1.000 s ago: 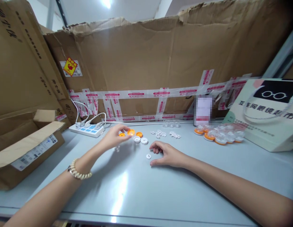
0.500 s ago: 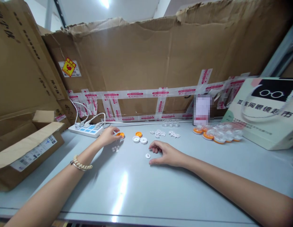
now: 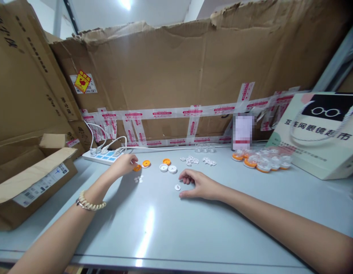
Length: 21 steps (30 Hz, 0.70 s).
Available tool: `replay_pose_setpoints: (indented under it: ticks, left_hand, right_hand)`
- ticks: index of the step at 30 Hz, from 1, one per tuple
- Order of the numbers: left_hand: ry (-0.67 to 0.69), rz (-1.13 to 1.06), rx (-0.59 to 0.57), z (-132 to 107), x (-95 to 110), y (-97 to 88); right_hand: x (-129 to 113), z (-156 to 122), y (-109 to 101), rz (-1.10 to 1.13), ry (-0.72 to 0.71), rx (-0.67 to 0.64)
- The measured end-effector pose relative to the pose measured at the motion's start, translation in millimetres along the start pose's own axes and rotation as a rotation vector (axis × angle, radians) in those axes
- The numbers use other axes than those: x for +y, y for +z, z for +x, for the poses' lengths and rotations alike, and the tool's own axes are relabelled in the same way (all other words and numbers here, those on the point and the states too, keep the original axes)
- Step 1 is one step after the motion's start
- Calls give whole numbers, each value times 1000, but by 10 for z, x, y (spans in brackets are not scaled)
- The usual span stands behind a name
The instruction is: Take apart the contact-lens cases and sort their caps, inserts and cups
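My left hand (image 3: pixel 125 166) is at the back left of the table. Its curled fingers are at the edge of an orange round cap (image 3: pixel 137 168), and its thumb is mostly hidden. Just right of it lies another orange cap (image 3: pixel 146 163) with a white rim. My right hand (image 3: pixel 199 185) rests on its side, thumb and curled fingers apart, holding nothing. By its opening lies a small white disc with a short peg (image 3: pixel 177 187). Between the hands sit an orange cap (image 3: pixel 166 161) and two white round caps (image 3: pixel 163 168). Small white discs (image 3: pixel 139 179) lie below my left hand.
White cut-out pieces (image 3: pixel 190 160) and clear domes (image 3: pixel 205 148) lie at the back. Clear-topped orange and white round cases (image 3: pixel 264 160) stand by a paper bag (image 3: pixel 316 152). A power strip (image 3: pixel 104 155) and an open carton (image 3: pixel 36 182) are on the left.
My left hand has shifted a little left, uncovering the orange cap with the white rim; another orange cap now shows at its fingers. My right hand has stayed in place.
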<state>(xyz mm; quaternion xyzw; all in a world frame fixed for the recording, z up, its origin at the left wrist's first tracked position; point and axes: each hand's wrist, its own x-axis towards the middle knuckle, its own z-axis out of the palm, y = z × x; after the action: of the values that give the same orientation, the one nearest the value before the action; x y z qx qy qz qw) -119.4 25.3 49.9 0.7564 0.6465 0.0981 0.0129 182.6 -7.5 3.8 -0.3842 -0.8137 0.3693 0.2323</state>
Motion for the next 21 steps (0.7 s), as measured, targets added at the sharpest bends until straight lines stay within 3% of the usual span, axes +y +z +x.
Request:
replay_pose_setpoints:
  ticks: [5, 10, 15, 18, 21]
  left_hand:
    - [-24, -14, -48, 46, -20, 126]
    - [-21, -43, -25, 85, 39, 195]
    - [18, -26, 149, -36, 309, 59]
    - [201, -107, 218, -204, 631, -15]
    - [492, -216, 31, -377, 956, 47]
  right_hand:
    - [-15, 0, -5, -6, 13, -9]
    - [-18, -5, -16, -11, 10, -16]
    - [-21, -10, 1, -16, 5, -29]
    - [-44, 5, -112, -39, -39, -57]
    - [-22, 15, -476, -197, -23, 65]
